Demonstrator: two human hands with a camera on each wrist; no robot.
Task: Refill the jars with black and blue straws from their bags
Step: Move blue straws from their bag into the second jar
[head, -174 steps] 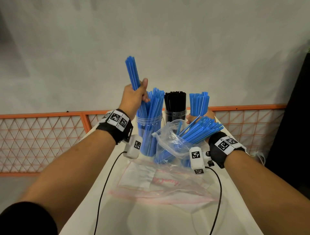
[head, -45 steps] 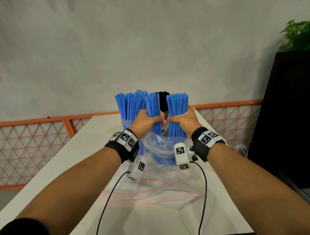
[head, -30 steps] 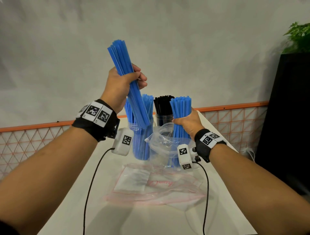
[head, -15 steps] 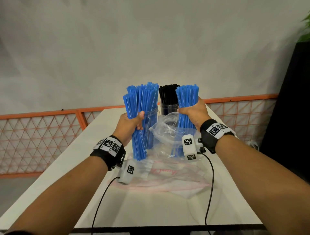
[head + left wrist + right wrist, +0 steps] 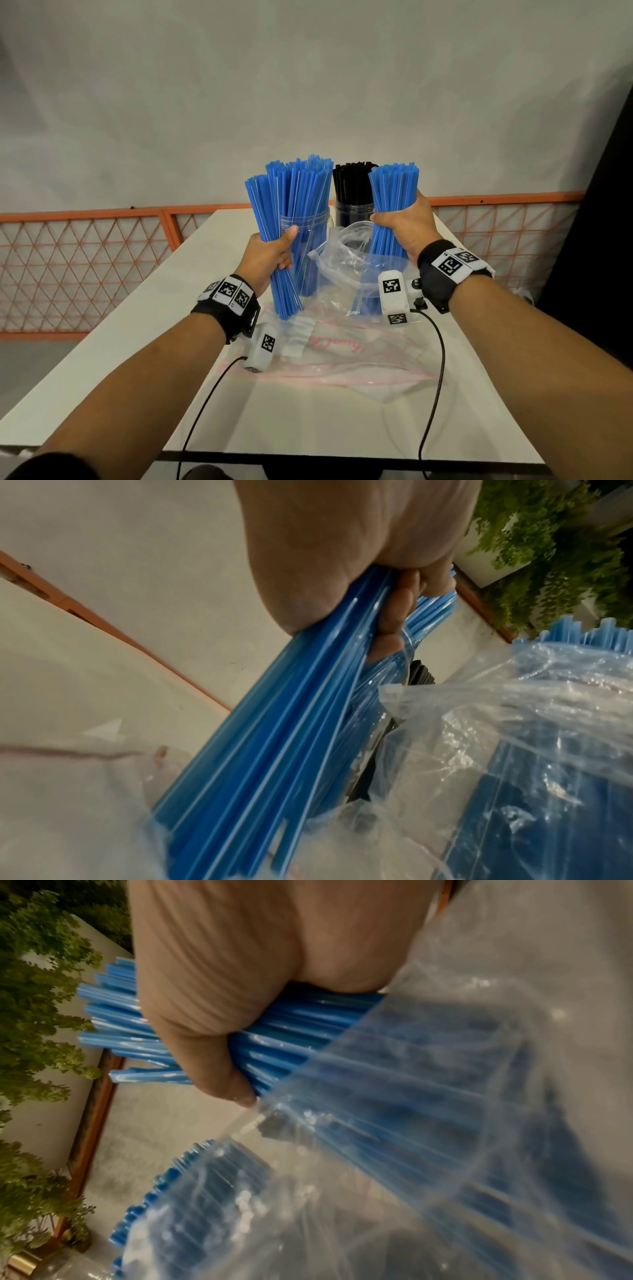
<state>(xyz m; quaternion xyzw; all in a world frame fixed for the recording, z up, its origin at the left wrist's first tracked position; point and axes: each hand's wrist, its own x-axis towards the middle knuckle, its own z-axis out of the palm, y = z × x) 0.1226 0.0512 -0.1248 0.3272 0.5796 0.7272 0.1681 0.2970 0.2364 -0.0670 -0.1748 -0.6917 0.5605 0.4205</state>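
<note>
My left hand (image 5: 270,253) grips a bundle of blue straws (image 5: 270,222) upright, its lower ends down on the table in front of the clear jar (image 5: 310,233) that holds more blue straws. The left wrist view shows my fingers (image 5: 394,615) curled round that bundle (image 5: 274,750). My right hand (image 5: 404,226) grips a second bunch of blue straws (image 5: 394,192) standing in the open clear bag (image 5: 342,260); in the right wrist view the thumb (image 5: 219,1069) wraps these straws (image 5: 294,1037). A jar of black straws (image 5: 352,192) stands behind.
A flat empty zip bag with red print (image 5: 342,356) lies on the white table (image 5: 120,359) in front of the jars. Wrist camera cables (image 5: 435,377) trail toward the near edge. An orange mesh fence (image 5: 85,267) runs behind; a dark cabinet (image 5: 596,240) stands at right.
My left hand raised its bundle of blue straws high, then lowered it; the bundle now stands on end on the table beside the jar. The right hand kept its grip on its bunch in the bag.
</note>
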